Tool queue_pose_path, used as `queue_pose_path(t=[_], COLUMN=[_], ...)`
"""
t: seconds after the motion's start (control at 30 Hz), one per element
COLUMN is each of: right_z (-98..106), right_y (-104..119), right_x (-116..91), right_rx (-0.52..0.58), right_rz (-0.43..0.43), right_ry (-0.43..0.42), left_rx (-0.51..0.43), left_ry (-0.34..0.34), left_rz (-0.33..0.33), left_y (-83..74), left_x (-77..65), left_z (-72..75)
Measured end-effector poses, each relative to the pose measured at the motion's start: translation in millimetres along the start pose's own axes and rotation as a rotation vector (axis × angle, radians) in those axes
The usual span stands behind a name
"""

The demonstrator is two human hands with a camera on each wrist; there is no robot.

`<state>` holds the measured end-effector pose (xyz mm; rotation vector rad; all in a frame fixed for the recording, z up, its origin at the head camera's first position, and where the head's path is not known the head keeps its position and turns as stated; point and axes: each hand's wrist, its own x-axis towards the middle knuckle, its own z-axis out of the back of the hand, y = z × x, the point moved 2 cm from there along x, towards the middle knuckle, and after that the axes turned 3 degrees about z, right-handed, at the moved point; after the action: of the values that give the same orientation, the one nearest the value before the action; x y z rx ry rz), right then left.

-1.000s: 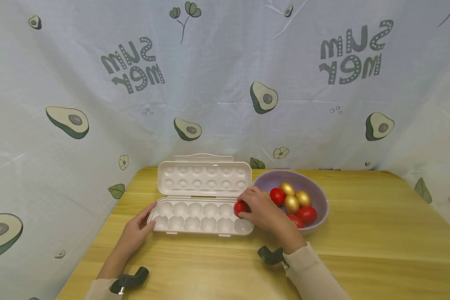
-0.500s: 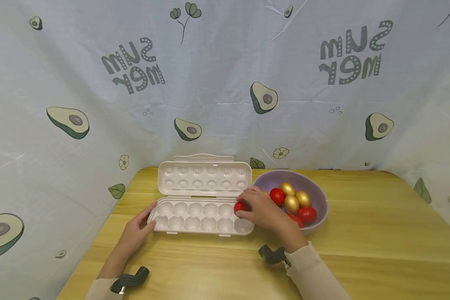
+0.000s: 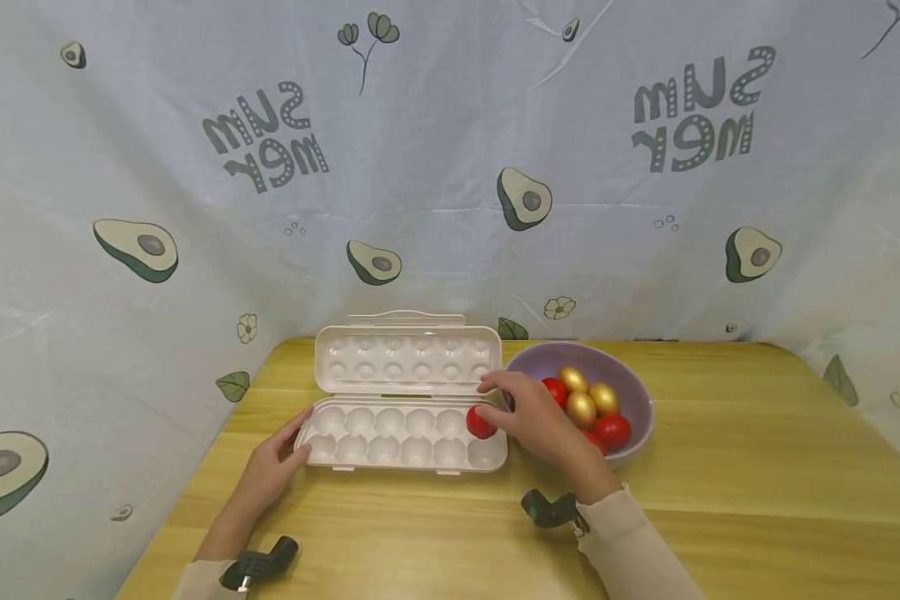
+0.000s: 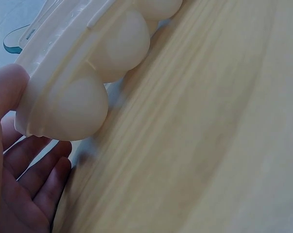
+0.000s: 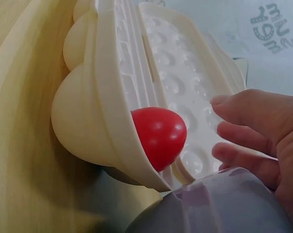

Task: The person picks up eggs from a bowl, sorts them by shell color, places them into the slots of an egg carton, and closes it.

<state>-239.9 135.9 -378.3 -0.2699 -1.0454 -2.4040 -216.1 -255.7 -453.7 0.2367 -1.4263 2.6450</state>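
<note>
A cream plastic egg carton (image 3: 384, 450) lies with its lid (image 3: 408, 383) raised at the back. One red egg (image 3: 482, 422) sits in the rightmost cup of the back row; the other cups hold nothing. My left hand (image 3: 270, 467) holds the carton's left end, thumb (image 4: 9, 90) at the rim and fingers around the end. My right hand (image 3: 536, 417) is just right of the red egg, fingers spread apart. The right wrist view shows a gap between those fingers (image 5: 233, 153) and the egg (image 5: 161, 136).
A purple bowl (image 3: 640, 404) of red and gold eggs stands against the carton's right side, partly behind my right hand. Under everything is a wooden table (image 3: 720, 467). A printed cloth (image 3: 435, 150) hangs along the back and the left side.
My right hand has let go of the red egg and drawn slightly back to the right, its fingers spreading. The egg stays in its cup. My left hand has not moved.
</note>
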Motion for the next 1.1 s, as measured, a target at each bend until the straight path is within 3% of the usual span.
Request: queue_pose_path(t=[0.13,0.4,0.6,1.1], right_z=[4.2,20.7,26.5,29.1], right_y=[-2.6,-13.5,-19.8,-28.1], right_x=[-2.6,-4.0,-4.6,-8.2], right_rx=[-0.006,-0.123,-0.173,-0.223], right_rz=[-0.073,-0.012,-0.139,-0.318], right_ry=[-0.014,-0.176,-0.162,-0.168], left_rx=[-0.008,0.000,0.006,-0.008], left_ry=[0.005,0.007,-0.001,-0.003], left_rz=[-0.001,0.014,0.002,-0.001], left_y=[0.4,-0.6,0.7,1.2], left_x=[0.1,-0.5,-0.1,-0.3], left_z=[-0.4,-0.2,-0.9,-0.2])
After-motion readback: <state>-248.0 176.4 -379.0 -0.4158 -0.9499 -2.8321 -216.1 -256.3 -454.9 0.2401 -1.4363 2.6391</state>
